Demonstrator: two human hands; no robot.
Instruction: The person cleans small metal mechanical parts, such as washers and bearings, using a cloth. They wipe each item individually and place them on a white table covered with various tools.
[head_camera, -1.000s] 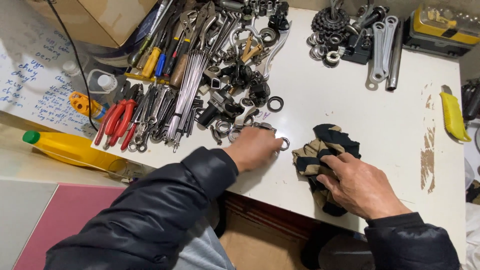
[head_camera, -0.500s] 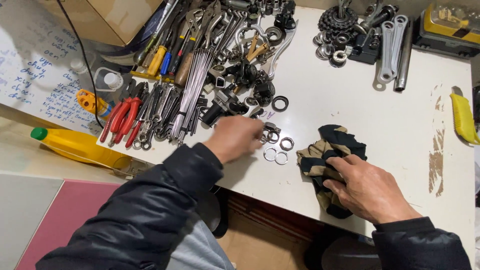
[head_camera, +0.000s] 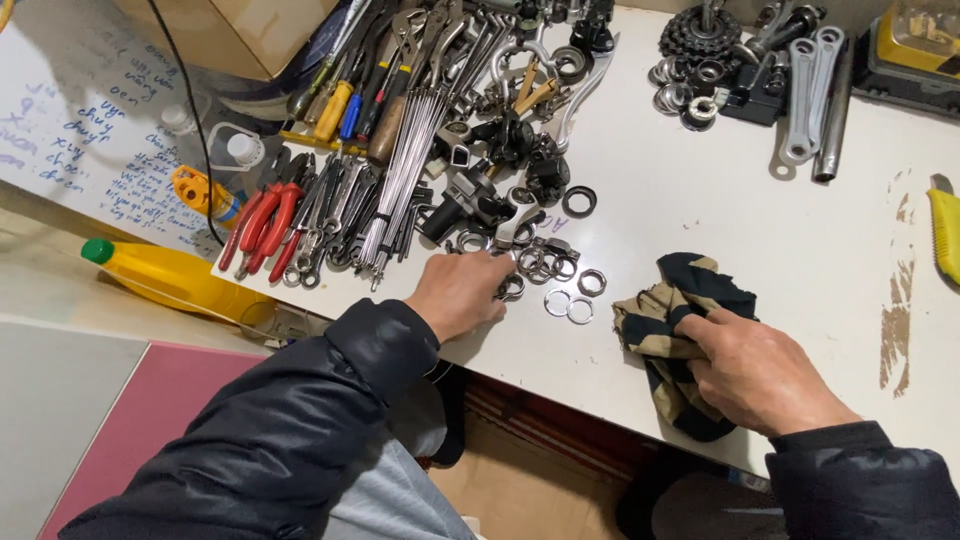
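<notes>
Far out to the left of the left fingers lies a yellow bottle with a green cap (head_camera: 160, 278), long axis running left to right along the table (head_camera: 760, 190) edge, cap end pointing left; just up from it a pair of red-handled pliers (head_camera: 262, 222) lies with its handles slanting down toward the person. Up and left of the fingertips a bundle of thin steel spokes (head_camera: 400, 170) runs lengthwise away from the person, its near end close to the knuckles. The left hand (head_camera: 462, 292) rests palm down on the white table, fingers curled loosely forward; they lie over the near edge of a cluster of small metal rings (head_camera: 540, 262), and whether any ring is pinched beneath them cannot be told. The rings lie flat, so they have no long axis and point no way; the cluster spreads from the left fingertips rightward, with two loose washers (head_camera: 568, 306) just beside the fingers to the right, apart from them. This hand is plainly the nearer one to the rings. Further right, the right hand (head_camera: 762, 372) is closed over a crumpled dark and tan rag (head_camera: 668, 318), its fingers bent down gripping the cloth, the rag bunched to the left of the knuckles and trailing toward the table edge.
</notes>
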